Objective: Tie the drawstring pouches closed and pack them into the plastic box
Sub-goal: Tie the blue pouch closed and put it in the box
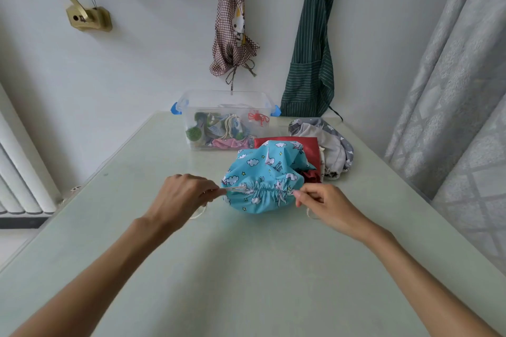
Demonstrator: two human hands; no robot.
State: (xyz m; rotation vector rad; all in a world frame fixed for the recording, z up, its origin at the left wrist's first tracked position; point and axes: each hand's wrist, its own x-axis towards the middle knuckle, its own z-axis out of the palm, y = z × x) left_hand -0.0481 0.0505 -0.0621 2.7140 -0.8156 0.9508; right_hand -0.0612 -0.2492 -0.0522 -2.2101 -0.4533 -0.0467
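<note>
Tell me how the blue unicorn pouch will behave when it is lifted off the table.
The blue pouch is probably floppy: its cloth puckers along the gathered mouth. It looks light, bulging softly rather than sagging. It is unlikely to roll or slip, since it slumps on the table while both hands pinch its cords.

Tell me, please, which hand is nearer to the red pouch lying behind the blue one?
Right. The right hand pinches the cord at the blue pouch just in front of the red pouch; the left hand pulls the cord on the blue pouch's far side.
</note>
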